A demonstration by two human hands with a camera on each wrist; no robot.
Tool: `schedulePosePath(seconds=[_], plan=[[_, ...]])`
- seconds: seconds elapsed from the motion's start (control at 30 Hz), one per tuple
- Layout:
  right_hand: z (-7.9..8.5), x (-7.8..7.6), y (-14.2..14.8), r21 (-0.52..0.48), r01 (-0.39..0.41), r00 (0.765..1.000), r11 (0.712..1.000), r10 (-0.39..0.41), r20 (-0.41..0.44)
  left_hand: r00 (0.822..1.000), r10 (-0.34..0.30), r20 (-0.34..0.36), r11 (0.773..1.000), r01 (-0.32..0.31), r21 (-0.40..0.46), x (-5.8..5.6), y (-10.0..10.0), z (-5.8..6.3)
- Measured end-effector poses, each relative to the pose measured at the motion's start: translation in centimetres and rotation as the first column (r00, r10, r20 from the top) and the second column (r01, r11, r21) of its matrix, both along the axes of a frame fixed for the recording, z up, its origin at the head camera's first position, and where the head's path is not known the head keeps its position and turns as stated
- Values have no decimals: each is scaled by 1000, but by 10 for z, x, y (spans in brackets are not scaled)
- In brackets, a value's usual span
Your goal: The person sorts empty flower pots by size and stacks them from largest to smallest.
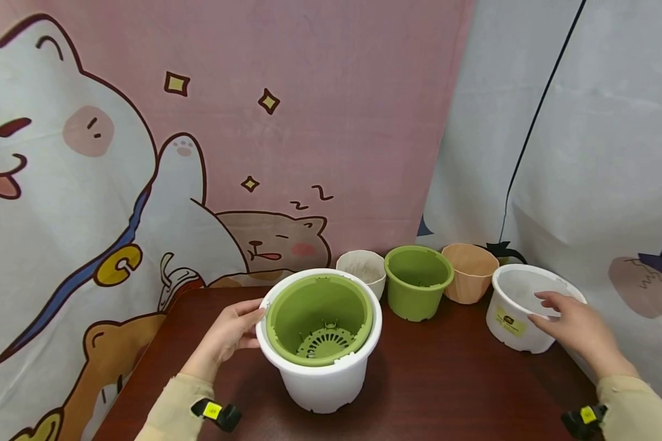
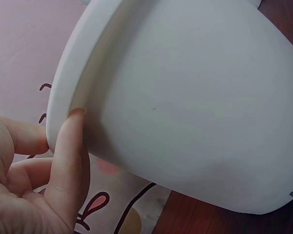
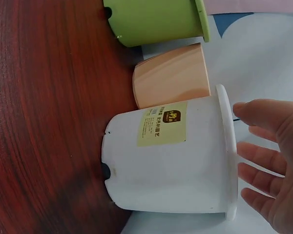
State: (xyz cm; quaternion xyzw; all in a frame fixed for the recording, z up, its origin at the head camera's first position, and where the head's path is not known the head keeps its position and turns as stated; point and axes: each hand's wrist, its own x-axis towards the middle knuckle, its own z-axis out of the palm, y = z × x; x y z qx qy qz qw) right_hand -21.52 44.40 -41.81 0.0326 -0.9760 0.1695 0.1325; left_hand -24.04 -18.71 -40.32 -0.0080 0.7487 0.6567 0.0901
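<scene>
On the left, a large white flowerpot [image 1: 324, 386] has a green flowerpot [image 1: 311, 303] nested inside it, with a slotted bottom. My left hand [image 1: 228, 334] pinches the white pot's rim at its left side; the left wrist view shows the thumb and fingers [image 2: 68, 161] on either side of that rim. At the right stands another white flowerpot [image 1: 529, 340] with a yellow label [image 3: 163, 124]. Beside its rim is my right hand [image 1: 579, 327], thumb and fingers spread, fingertips close to the rim and nothing held.
Along the back of the dark red-brown table [image 1: 436, 380] stand a small cream pot [image 1: 377, 288], a green pot [image 1: 414, 300] and a peach pot [image 1: 469, 285]. Behind them hangs a printed cloth [image 1: 336, 122], which also runs along the right side.
</scene>
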Motion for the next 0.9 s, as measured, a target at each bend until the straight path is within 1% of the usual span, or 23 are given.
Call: schedulePosePath(seconds=[0.13,0.3,0.53,0.63,0.77,0.9], plan=[[-2,-5,-1,24,-29,999,999,29,32,1000,-3,-3,1000,3,-2,0,0,0],[-4,-9,-5,27,-37,997,999,35,75,1000,-3,1,1000,3,7,0,0,0],[-11,-14,-6,65,-50,995,997,44,86,1000,4,1,1000,-4,5,0,0,0],[-12,-15,-7,77,-48,994,996,40,98,1000,5,0,1000,-5,2,0,0,0],[-12,-16,-8,101,-54,995,993,44,94,1000,9,0,1000,-9,-1,0,1,1],[-12,-15,-8,132,-35,996,991,24,86,1000,11,3,1000,-11,2,0,1,0]])
